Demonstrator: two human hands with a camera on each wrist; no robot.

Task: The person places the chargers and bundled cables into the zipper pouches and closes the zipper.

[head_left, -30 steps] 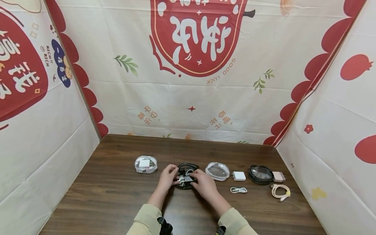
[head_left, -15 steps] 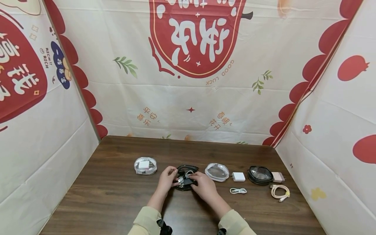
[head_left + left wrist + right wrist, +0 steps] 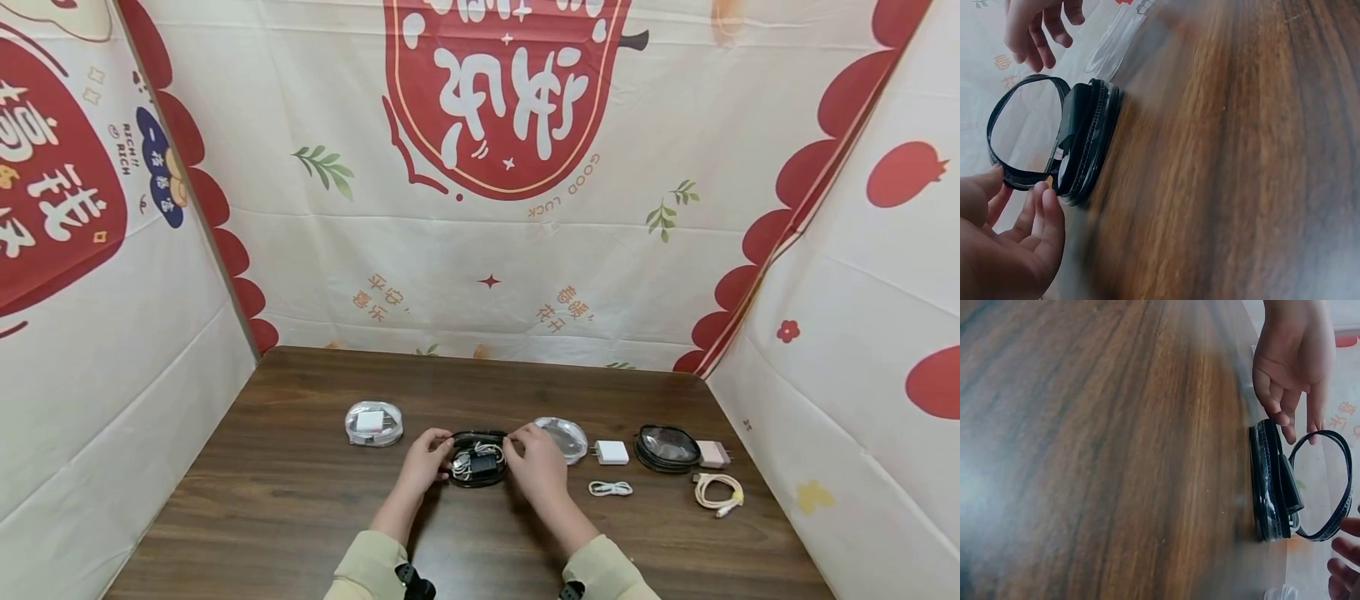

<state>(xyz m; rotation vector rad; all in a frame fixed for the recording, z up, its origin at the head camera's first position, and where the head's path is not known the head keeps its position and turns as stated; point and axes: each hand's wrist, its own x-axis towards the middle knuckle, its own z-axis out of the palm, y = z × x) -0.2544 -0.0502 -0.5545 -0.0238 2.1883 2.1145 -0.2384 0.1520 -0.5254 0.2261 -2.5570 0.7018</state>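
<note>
Item, landmark: one open black case [image 3: 478,483], black-rimmed, on the dark wooden worktop [image 3: 300,525], its lid [image 3: 1022,176] standing raised as a hooped frame. Contents: one black adapter [image 3: 482,464] and one white cord [image 3: 461,463], bundled.

Item: left hand [image 3: 424,461], at the left edge of the open black case, fingers narrow, pinching the rim near the lid.

Item: right hand [image 3: 538,461], at the right of the open black case, fingers parted and loosely bent, holding nothing, just beside the lid (whether a fingertip brushes it I cannot tell from here).

Item: clear case [image 3: 351,425], well left of the open black case, a white plug [image 3: 370,421] showing within its outline.

Items right of the open black case, nearest first: second clear case [image 3: 572,442], partly behind the right hand; white adapter [image 3: 612,452], prongs leftward; coiled white cable [image 3: 611,488]; second black case [image 3: 663,467]; pinkish adapter [image 3: 712,454]; cream cable [image 3: 717,477], coiled, with a yellow tie [image 3: 738,497].
</note>
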